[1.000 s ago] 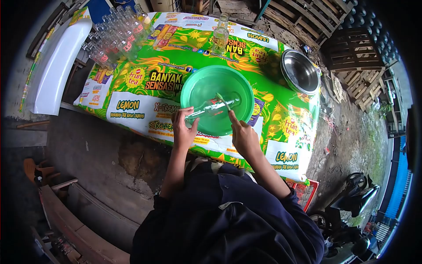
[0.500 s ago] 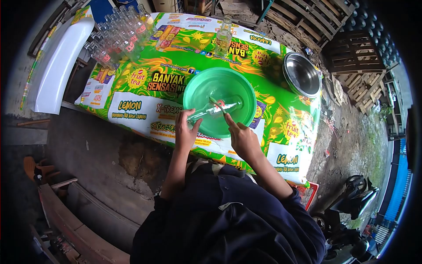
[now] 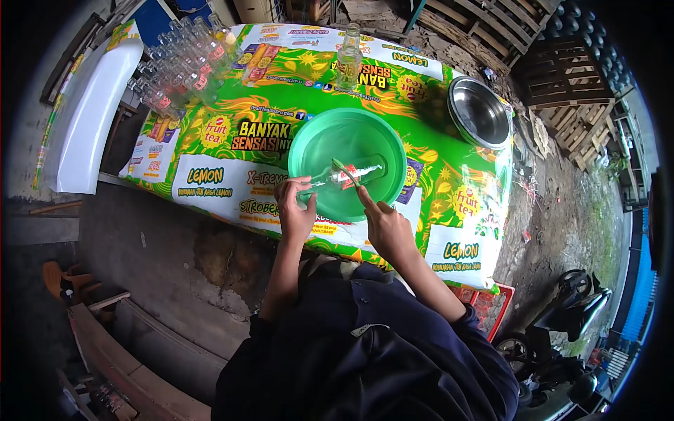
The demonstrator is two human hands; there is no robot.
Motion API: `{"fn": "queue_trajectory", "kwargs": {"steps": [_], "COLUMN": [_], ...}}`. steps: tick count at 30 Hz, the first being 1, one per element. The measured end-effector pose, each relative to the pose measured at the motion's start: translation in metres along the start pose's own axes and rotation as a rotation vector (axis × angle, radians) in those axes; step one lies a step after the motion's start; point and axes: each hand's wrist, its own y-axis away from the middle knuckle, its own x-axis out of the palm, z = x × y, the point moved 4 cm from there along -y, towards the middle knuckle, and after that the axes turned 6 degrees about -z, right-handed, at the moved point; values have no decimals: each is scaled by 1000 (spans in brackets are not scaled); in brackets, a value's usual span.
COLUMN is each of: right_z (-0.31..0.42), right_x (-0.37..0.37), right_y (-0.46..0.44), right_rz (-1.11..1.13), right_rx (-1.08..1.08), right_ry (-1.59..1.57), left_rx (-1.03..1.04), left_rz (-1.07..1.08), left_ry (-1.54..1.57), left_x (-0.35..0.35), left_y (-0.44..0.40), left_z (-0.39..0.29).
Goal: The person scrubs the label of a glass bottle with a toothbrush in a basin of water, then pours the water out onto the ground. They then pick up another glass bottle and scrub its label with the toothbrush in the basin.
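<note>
A clear glass bottle [image 3: 368, 172] with a red and white label lies slanted inside the green plastic basin [image 3: 319, 126]. My left hand [image 3: 295, 205] is closed around the bottle's neck at the basin's left rim. My right hand [image 3: 385, 223] grips a thin, narrow tool [image 3: 344, 171] with its index finger stretched along it. The tool's far part crosses the label and seems to touch it; its exact kind is too small to make out. Part of the tool's handle is hidden in my right hand.
Several empty glass bottles [image 3: 184, 62] stand grouped at the table's back left. One more glass bottle [image 3: 348, 59] stands behind the basin. A steel bowl [image 3: 479, 112] sits at the right edge of the table [image 3: 263, 151], which has a printed green cover. Wooden pallets [image 3: 484, 28] lie beyond.
The bottle has turned a little in my left hand, so its red and white label shows more. My right hand with the tool stays over the label. The whole view has shifted slightly.
</note>
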Motion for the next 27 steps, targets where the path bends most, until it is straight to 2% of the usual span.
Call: {"fn": "queue_trajectory", "kwargs": {"steps": [2,3,5,8,13,15,18,19,24,27], "right_z": [-33,-48,-65,-47,-26,-45,-60,-61,-51,-30], "right_x": [1,0,-1,-10,-19,-12,-29,-34,-33,-20], "right_y": [-12,-17,-27,-27,-12,-13,-26,-31,-67,-85], "right_rz": [-19,-79,-45,-28,-16,-58,-31,-79,33,-206], "right_rx": [141,167,204,209,123,150,192,166,-42,-326], "right_ry": [95,78,138,156,-56,61,63,68,-254,-264], "left_rx": [-28,-42,-24,-55,153,248,357,404,580,622], "left_rz": [5,6,2,-13,-9,45,180,232,460,554], "left_ry": [-1,-1,-1,29,-83,-96,-72,-64,-37,-55], "left_x": [-1,0,0,0,-4,-3,1,3,14,19], "left_y": [-1,-2,-2,-5,-23,-36,-53,-58,-83,-89], "left_z": [-2,-3,0,-1,-14,-27,-44,-50,-68,-77]}}
